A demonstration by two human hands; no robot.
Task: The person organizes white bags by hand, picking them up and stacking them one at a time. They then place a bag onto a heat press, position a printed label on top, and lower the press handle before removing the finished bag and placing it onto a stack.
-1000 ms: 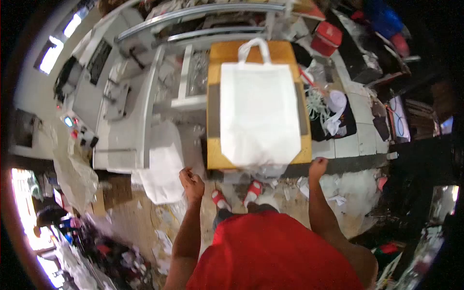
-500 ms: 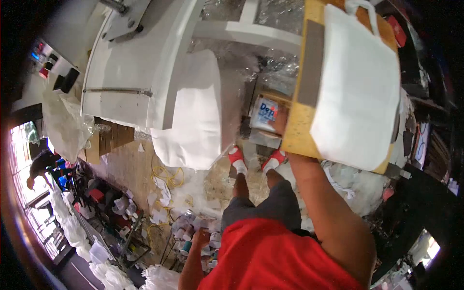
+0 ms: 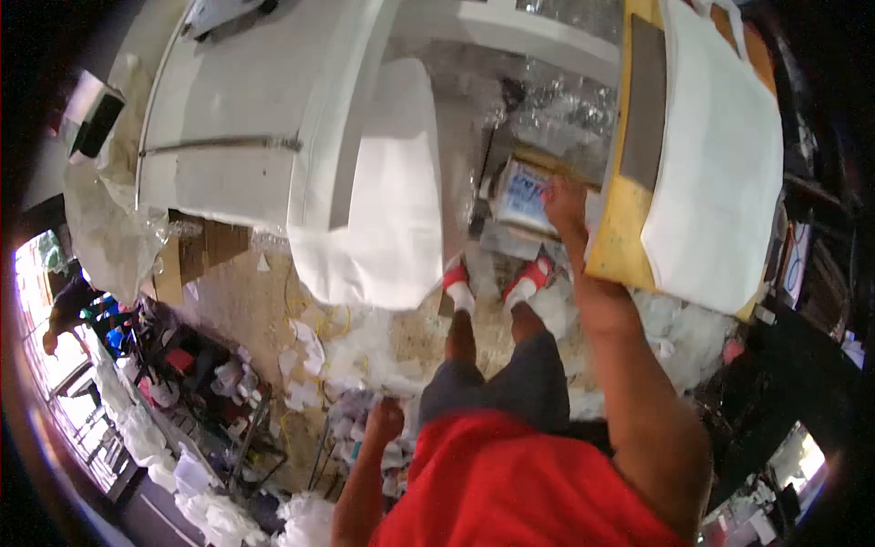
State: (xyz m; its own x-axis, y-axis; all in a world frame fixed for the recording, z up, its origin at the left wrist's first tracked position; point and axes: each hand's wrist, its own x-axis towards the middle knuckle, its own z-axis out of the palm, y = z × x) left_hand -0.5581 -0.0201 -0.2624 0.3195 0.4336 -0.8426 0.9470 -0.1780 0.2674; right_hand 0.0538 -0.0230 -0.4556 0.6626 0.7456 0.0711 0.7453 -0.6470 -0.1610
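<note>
My right hand [image 3: 565, 199] is at the right edge of a small box with a white and blue label [image 3: 526, 193], low between the white table and the yellow-edged board. Blur hides whether its fingers hold anything. Its forearm passes beside the board [image 3: 629, 239], on which a white bag with handles [image 3: 715, 164] lies flat. My left hand [image 3: 386, 417] hangs at the lower left, fingers curled, above a heap of small items; what it holds, if anything, is too small to make out.
A white table [image 3: 219, 187] fills the upper left, with white cloth [image 3: 392, 210] hanging beside it. Clear plastic wrap [image 3: 570, 109] lies behind the box. A cardboard box [image 3: 205, 260] stands below the table. Yellow cord and scraps lie on the floor. Another person [image 3: 68, 305] is at far left.
My right hand has come out from beside the board's edge and shows more fully at the labelled box. My left hand has risen slightly. The whole view has shifted.
</note>
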